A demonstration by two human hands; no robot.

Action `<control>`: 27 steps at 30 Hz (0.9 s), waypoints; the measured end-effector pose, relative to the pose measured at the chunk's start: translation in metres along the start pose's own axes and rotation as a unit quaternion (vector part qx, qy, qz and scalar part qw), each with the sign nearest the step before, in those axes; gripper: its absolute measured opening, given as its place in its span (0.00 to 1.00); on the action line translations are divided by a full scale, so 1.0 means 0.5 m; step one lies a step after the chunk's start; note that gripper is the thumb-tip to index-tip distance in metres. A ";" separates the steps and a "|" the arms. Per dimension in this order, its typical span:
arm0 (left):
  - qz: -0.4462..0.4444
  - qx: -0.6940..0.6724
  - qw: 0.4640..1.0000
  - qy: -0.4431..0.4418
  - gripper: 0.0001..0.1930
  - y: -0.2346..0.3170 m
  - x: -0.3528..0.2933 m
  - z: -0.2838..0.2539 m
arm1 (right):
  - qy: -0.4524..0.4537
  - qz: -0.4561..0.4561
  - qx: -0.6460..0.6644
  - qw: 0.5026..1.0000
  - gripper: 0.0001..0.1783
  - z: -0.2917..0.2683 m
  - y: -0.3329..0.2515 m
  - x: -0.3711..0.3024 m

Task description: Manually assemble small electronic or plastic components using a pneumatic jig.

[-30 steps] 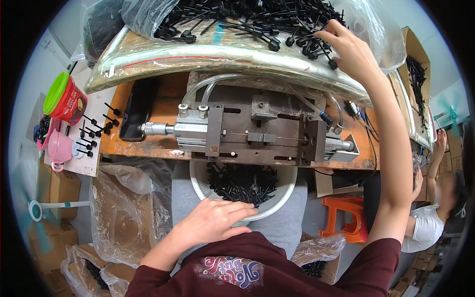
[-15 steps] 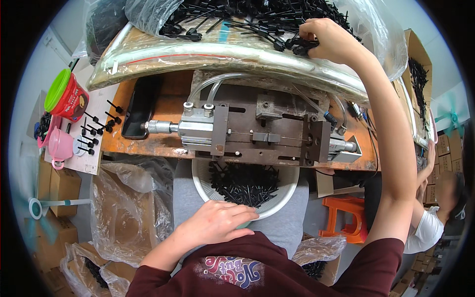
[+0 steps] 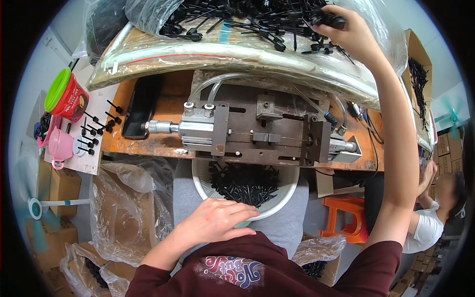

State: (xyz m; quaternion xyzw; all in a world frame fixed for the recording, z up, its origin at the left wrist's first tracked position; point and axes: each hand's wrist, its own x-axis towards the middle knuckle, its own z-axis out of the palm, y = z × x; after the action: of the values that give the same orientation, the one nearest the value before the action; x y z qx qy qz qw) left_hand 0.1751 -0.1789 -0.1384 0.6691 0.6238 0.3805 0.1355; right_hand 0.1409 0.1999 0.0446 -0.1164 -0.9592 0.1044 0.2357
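At the far right of the heap, my right hand is closed around a bunch of small black plastic parts, lifted above the pile. The heap of black parts with thin stems lies on a plastic-covered tray. My left hand rests on the near rim of a white basket, fingers stretched out and thumb apart. That basket sits on my lap and contains many similar black parts. Between basket and tray stands a metal clamping fixture with small grey jaws at its middle.
Air hoses arch over the fixture. A dark phone lies left of it. Farther left are several loose black parts, a pink cup and a red tub. At right are an orange stool and another person.
My right hand has risen off the tray's near edge and moved away from me, now with a bunch of black parts in it. My left hand is nearly unchanged.
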 end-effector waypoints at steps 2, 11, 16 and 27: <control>-0.002 0.006 1.000 0.008 0.18 -0.001 -0.001 0.000 | -0.013 0.155 0.116 0.981 0.23 -0.029 -0.066 -0.013; 0.007 0.009 1.000 0.022 0.20 0.014 0.018 0.000 | 0.044 0.140 0.307 0.940 0.09 -0.031 -0.043 0.006; 0.016 0.020 0.999 0.042 0.22 0.015 0.021 -0.006 | 0.029 0.111 0.366 0.924 0.16 -0.027 0.058 0.008; 0.011 0.041 0.996 0.084 0.26 0.028 0.048 -0.034 | 0.062 0.141 0.518 0.841 0.08 -0.030 0.021 0.002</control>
State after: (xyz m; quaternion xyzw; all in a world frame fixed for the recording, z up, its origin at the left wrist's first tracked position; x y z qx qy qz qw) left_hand 0.1721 -0.1638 -0.1095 0.6463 0.6408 0.4111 0.0512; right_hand 0.1489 0.2126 0.0554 -0.1173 -0.7218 0.6108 0.3037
